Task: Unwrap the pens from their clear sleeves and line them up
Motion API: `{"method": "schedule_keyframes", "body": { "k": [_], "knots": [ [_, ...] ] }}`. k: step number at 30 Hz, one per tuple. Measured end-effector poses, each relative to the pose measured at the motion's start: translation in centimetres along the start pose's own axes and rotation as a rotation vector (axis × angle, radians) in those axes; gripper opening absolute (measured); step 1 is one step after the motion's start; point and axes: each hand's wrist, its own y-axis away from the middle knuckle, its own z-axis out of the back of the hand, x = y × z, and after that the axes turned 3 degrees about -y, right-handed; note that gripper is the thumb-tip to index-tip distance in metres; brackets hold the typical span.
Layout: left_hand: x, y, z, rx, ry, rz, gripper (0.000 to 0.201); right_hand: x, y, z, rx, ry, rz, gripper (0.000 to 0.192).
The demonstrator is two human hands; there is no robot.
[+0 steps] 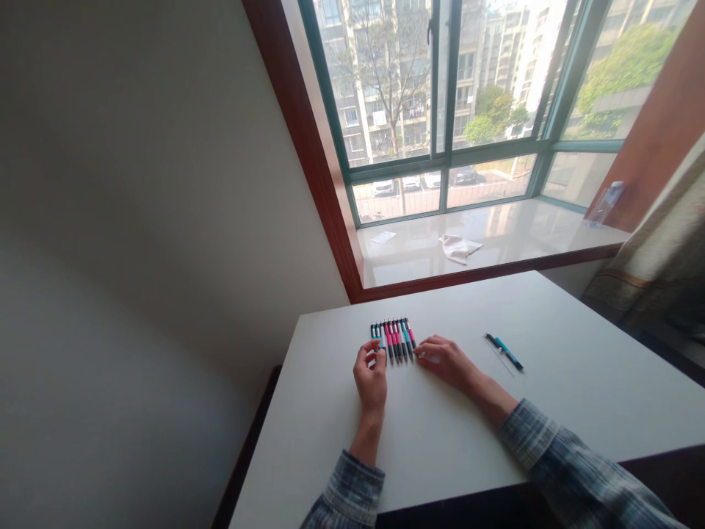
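A row of pens [393, 339] is flanked by both hands. The left hand [371, 378] is curled, fingertips touching the row's end. The right hand [445, 360] is laid loosely spread, empty.

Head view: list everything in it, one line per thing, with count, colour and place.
pens in a row: about ten, pink and teal with dark ends, side by side near the table's far edge
separate pen: one, teal and black, apart to the right of the row
table: one, white, under the window
cloth: one, white, crumpled on the sill
paper slip: one, white, on the sill, left of the cloth
bottle: one, clear, at the sill's right end
curtain: one, beige, right edge
left hand: fingertips at the row's left end
right hand: fingertips at the row's right end
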Motion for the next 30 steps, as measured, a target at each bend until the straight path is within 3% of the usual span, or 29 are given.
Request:
{"method": "schedule_keyframes", "body": {
  "k": [15, 21, 26, 28, 30],
  "knots": [
    [0.3, -0.1, -0.1, -0.013, -0.012, -0.02, 0.026, 0.3, 0.1, 0.2, 0.01, 0.019, -0.041, 0.021],
    [0.2, -0.1, 0.1, -0.008, -0.006, -0.028, 0.026, 1.0, 0.3, 1.0, -0.073, 0.04, -0.06, 0.029],
    [-0.1, 0.0, 0.4, -0.011, -0.008, -0.042, 0.027, 0.4, 1.6, 4.6, -0.27, 0.139, -0.094, 0.026],
    [-0.1, 0.0, 0.5, -0.007, -0.011, -0.045, 0.027, -0.5, 2.6, 7.0, -0.349, 0.171, -0.153, 0.032],
    [0.0, -0.1, 0.6, -0.001, -0.017, -0.053, 0.026, -1.5, 3.8, 9.5, -0.341, 0.205, -0.205, 0.043]
  ]
}}
